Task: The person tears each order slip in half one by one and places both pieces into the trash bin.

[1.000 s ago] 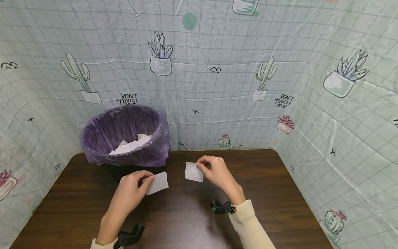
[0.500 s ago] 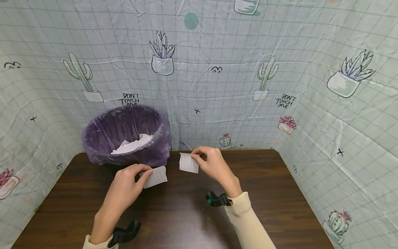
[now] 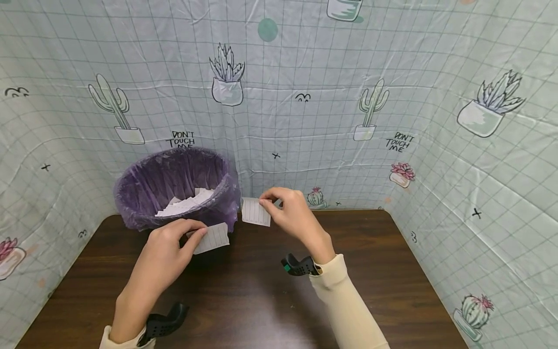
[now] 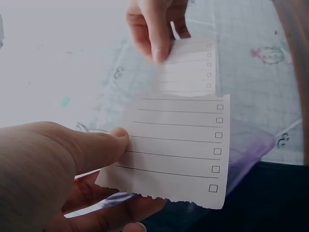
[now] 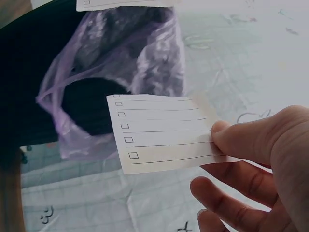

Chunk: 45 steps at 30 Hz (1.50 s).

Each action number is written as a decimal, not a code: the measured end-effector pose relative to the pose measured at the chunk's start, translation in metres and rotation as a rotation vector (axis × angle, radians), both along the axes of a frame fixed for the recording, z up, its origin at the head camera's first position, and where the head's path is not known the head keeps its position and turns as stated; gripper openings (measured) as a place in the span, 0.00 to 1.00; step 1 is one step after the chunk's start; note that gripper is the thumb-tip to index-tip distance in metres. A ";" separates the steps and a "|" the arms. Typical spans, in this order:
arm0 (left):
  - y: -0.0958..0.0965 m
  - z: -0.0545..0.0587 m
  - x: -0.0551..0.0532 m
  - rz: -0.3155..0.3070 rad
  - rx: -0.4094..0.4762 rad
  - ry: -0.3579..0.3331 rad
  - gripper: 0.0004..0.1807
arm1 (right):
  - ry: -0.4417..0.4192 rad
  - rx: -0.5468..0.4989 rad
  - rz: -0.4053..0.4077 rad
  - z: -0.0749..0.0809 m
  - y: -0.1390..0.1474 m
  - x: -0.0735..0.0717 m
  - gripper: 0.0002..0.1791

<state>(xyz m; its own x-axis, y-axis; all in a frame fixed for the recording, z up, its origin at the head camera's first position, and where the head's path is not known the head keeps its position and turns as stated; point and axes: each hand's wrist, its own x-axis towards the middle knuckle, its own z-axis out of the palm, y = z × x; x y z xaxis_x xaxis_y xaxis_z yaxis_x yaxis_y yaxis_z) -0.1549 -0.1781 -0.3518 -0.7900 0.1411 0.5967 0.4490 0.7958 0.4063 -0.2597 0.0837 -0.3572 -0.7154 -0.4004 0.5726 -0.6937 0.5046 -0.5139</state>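
Note:
My left hand (image 3: 167,247) pinches a torn piece of lined paper (image 4: 178,145) between thumb and fingers; it has printed checkboxes and a ragged lower edge. A similar lined paper piece (image 5: 161,135) is pinched in my right hand (image 3: 294,213), a little farther back and to the right. Both pieces are held up, apart from each other in the head view. Behind them stands a bin with a purple plastic liner (image 3: 231,203), and white papers (image 3: 187,203) lie inside it. My left hand is just in front of the bin, and the right-hand paper is close beside the liner's right side.
The dark wooden table (image 3: 357,281) extends under both arms. A patterned cloth backdrop (image 3: 296,126) with cactus drawings rises behind and along both sides. A black wrist-worn device (image 3: 301,265) shows below my right hand, and another black device (image 3: 165,322) below my left.
Both hands have moved away from me and to the left, carrying their paper pieces up beside the bin. The grips look the same.

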 end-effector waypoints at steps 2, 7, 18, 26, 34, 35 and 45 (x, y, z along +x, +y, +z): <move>0.000 0.005 0.001 0.000 0.000 0.011 0.04 | 0.010 -0.005 0.009 0.005 -0.003 -0.001 0.05; -0.002 0.017 0.002 0.004 -0.018 0.058 0.04 | 0.018 0.008 0.026 0.018 -0.011 -0.001 0.05; -0.021 0.046 0.000 0.037 -0.041 0.204 0.05 | 0.095 0.023 0.087 0.050 -0.031 0.006 0.06; -0.036 0.059 -0.003 0.073 -0.051 0.231 0.06 | 0.129 0.037 0.135 0.067 -0.047 0.009 0.06; -0.050 0.063 -0.008 0.124 -0.026 0.262 0.05 | 0.188 0.023 0.192 0.079 -0.063 0.008 0.06; -0.052 0.063 -0.009 0.133 -0.023 0.263 0.05 | 0.195 0.023 0.196 0.080 -0.065 0.007 0.06; -0.059 0.066 -0.018 0.174 -0.014 0.233 0.06 | 0.193 0.022 0.189 0.087 -0.075 0.004 0.06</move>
<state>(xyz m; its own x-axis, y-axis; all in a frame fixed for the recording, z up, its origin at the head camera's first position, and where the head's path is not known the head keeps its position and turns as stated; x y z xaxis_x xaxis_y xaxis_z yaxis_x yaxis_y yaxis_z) -0.1727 -0.2374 -0.2856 -0.6449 0.0247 0.7639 0.3851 0.8739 0.2968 -0.2556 0.0082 -0.2698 -0.5053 -0.5304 0.6807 -0.8607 0.3667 -0.3532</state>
